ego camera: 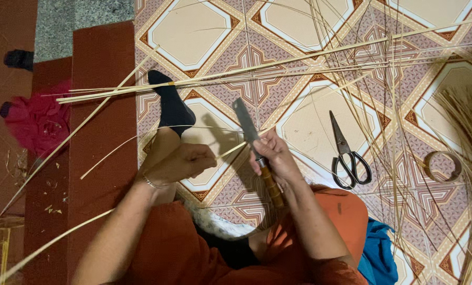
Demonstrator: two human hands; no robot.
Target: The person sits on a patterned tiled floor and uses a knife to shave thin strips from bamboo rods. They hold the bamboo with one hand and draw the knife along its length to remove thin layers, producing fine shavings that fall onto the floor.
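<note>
Patterned tile floor (310, 126), right hand (273, 155) gripping knife (246, 126) closed, left hand (180, 164) pinching bamboo strip (236, 146), scissors (347, 153) lying nearby.

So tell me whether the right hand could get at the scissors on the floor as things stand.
Probably not right away: the right hand is closed on a knife. The scissors lie just beside it on the tiled floor, uncovered, so the path itself looks free.

The knife (251, 142) stands between the left hand (180, 163) and right hand (275, 158), a bamboo strip (230, 150) crossing under its blade; scissors (348, 153) lie on the floor (204, 31) to the right (a tape roll (443, 167) further right), long strips (257, 66) beyond
</note>
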